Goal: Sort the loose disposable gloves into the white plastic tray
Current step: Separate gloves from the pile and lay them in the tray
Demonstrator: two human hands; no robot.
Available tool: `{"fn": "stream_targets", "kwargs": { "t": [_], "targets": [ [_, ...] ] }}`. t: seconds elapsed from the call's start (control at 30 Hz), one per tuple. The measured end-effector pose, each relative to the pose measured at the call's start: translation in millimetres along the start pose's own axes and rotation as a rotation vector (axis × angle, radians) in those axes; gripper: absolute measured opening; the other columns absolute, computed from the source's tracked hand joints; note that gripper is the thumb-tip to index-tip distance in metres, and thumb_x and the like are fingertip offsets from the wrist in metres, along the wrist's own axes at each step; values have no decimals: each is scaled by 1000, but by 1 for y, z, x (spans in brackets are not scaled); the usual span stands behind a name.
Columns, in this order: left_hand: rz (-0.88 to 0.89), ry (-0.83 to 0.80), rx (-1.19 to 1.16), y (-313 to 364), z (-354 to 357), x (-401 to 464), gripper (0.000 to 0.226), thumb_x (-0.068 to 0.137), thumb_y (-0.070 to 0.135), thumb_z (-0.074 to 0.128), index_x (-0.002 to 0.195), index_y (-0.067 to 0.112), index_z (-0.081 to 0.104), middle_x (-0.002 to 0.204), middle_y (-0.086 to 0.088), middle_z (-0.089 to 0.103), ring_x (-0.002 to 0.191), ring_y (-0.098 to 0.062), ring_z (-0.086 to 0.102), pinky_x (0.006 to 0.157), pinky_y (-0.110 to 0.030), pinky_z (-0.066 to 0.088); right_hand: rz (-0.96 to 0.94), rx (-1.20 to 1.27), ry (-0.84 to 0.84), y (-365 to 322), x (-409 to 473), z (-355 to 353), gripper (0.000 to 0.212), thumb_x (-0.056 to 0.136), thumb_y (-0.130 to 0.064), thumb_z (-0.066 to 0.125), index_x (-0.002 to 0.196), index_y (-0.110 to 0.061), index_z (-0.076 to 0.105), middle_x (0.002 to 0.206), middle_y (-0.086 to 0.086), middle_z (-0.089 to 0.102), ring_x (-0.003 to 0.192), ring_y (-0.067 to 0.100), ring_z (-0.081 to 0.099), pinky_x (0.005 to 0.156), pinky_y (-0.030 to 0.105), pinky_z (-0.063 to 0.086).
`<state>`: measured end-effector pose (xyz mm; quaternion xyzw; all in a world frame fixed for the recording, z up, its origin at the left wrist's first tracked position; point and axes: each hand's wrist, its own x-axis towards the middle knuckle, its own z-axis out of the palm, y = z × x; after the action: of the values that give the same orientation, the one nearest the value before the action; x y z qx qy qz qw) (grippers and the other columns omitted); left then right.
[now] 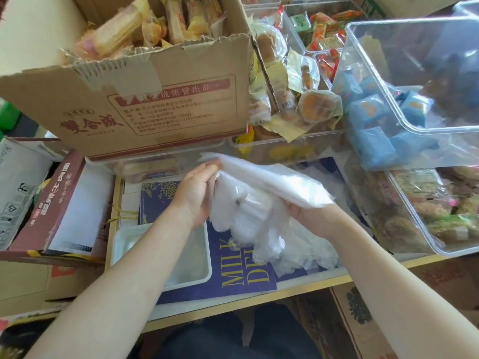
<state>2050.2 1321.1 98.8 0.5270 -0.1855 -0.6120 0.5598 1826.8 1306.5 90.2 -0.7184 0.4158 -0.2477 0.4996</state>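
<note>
Head view: left hand [199,193] and right hand [298,211], apart, both grip the gloves [259,203] bunch mid-air, w/ white tray [121,244] at 7 o'clock of it. Risk: thin, slippery film; dangling ends may slide out, landing on the blue book [233,275].

The disposable gloves [259,203] are thin, translucent white plastic, gathered in one loose bunch that is lifted above the table. The top of the bunch is a flat, smooth stack that slants from upper left to lower right; under it the other gloves hang down crumpled, and their lowest ends reach the purple printed sheet below. The white plastic tray [197,274] is shallow and rectangular with rounded corners. It lies flat on the table, to the lower left of the bunch, partly hidden by a forearm.
</note>
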Motion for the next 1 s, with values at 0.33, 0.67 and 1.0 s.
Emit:
{"fn": "stream_targets", "kwargs": {
  "t": [0.33,0.67,1.0],
  "targets": [
    [-19,-4,263,-24,-1,3,16,97,10,45,95,15,60,70,1,65,56,-10,56,53,-23,45,-289,-835,-271,-18,10,-25,21,44,10,50,48,-8,39,72,5,56,60,26,57,29,19,25],
    [-1,-3,354,-23,2,1,30,91,11,45,75,19,69,62,6,68,62,-17,58,45,-16,45,-145,-360,64,-8,0,-27,32,85,-35,59,70,-10,74,60,-18,45,60,0,47,52,11,28],
    [66,-392,194,-29,-1,-14,97,54,65,77,128,10,50,121,-13,60,112,-28,58,89,-39,51,222,93,163,-17,0,-25,20,84,-12,66,68,-22,72,93,2,65,111,-4,44,81,16,34]
  ]
}}
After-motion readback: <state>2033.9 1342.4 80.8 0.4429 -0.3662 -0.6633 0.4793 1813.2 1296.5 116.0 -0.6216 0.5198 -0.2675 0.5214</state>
